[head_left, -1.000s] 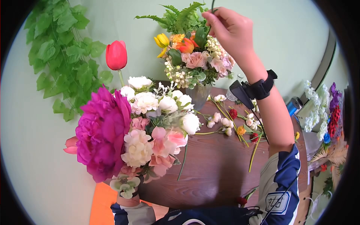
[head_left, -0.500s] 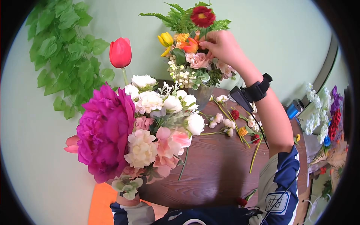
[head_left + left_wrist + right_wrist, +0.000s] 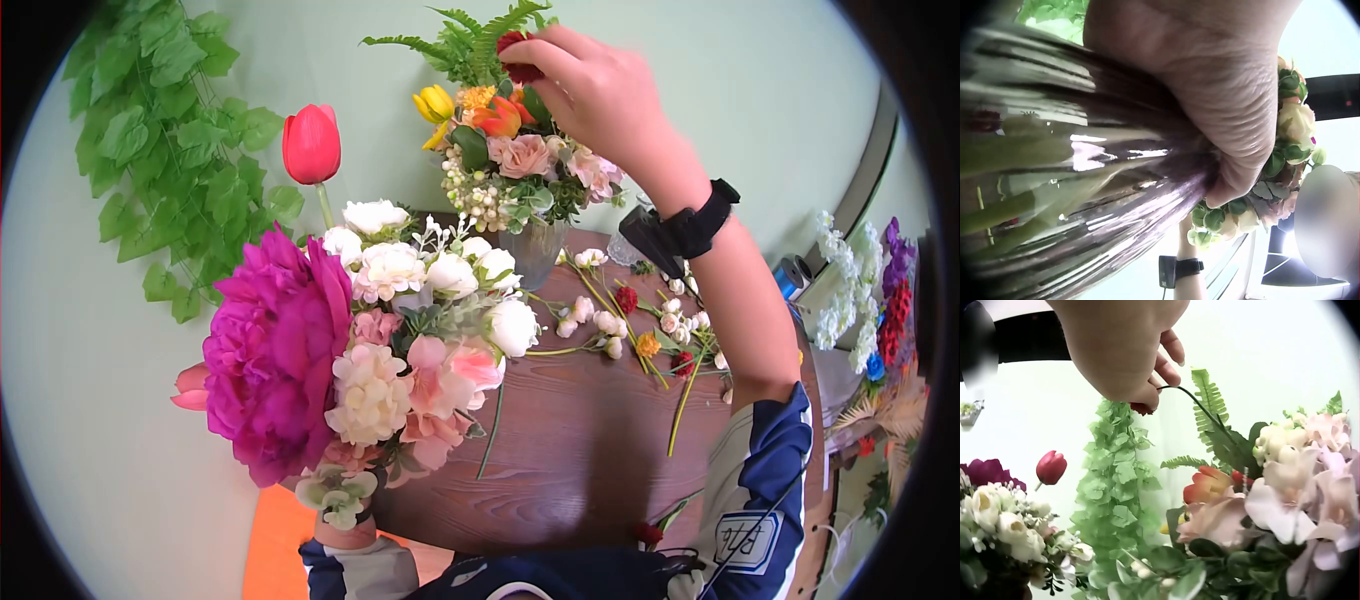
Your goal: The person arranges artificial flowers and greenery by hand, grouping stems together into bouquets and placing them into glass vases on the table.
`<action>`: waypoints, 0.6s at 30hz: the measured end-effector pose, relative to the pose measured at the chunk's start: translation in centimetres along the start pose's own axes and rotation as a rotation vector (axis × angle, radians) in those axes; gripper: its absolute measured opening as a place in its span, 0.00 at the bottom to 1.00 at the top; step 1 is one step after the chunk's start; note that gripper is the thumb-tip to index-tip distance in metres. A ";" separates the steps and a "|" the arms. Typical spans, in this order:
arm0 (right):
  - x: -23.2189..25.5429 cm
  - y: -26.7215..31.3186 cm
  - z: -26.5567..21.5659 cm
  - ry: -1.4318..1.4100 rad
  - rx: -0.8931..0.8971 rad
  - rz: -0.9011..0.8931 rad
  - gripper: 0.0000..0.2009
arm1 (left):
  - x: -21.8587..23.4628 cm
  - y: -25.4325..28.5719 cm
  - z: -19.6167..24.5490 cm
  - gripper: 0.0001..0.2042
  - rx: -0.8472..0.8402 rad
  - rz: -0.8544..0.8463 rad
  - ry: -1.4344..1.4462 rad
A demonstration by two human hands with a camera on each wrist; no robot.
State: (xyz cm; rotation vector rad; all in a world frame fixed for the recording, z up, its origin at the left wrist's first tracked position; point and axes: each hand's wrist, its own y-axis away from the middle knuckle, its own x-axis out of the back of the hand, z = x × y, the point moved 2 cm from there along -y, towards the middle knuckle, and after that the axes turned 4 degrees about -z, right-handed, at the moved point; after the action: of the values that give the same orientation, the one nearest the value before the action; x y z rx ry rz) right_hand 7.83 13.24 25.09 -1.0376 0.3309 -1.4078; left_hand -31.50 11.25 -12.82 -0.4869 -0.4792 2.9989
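Note:
My right hand (image 3: 605, 95) is raised over the arrangement in the back glass vase (image 3: 535, 255). Its fingers hold a dark red flower (image 3: 520, 58) at the bloom, which they partly cover. From there the thin stem (image 3: 1191, 397) arches down among the leaves in the right wrist view. An orange tulip (image 3: 500, 118), pink roses (image 3: 522, 155) and a fern (image 3: 490, 45) surround it. My left hand (image 3: 1210, 75) grips the narrow part of a clear ribbed vase (image 3: 1085, 156). In the head view that hand is hidden behind a bouquet with a big magenta peony (image 3: 275, 360).
Loose cut stems with white rosebuds (image 3: 610, 325) and small red and yellow blooms lie on the dark wooden table (image 3: 560, 430). A tall red tulip (image 3: 311, 145) sticks out of the near bouquet. Ivy (image 3: 170, 140) hangs at left; more flowers (image 3: 850, 290) stand right.
My right hand came down with the red flower to the back arrangement, then moved up to its bloom. The stem now bends. The near bouquet stays about where it was.

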 end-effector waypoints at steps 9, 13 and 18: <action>-2.4 3.2 0.1 -0.784 -0.446 0.130 0.10 | 0.0 0.2 0.3 0.25 -0.009 0.018 0.060; -3.5 3.5 0.7 -1.041 -0.586 0.129 0.10 | 0.3 0.5 0.3 0.25 -0.002 0.019 0.078; -4.6 4.5 1.5 -0.990 -0.685 -0.084 0.11 | 0.4 0.7 0.3 0.25 0.004 0.025 0.110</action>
State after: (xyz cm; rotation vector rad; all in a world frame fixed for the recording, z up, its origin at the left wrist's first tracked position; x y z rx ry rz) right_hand 10.86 17.27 20.80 -2.1788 0.0156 -0.6870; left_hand -32.00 10.60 -12.92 -0.6582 -0.4621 2.9754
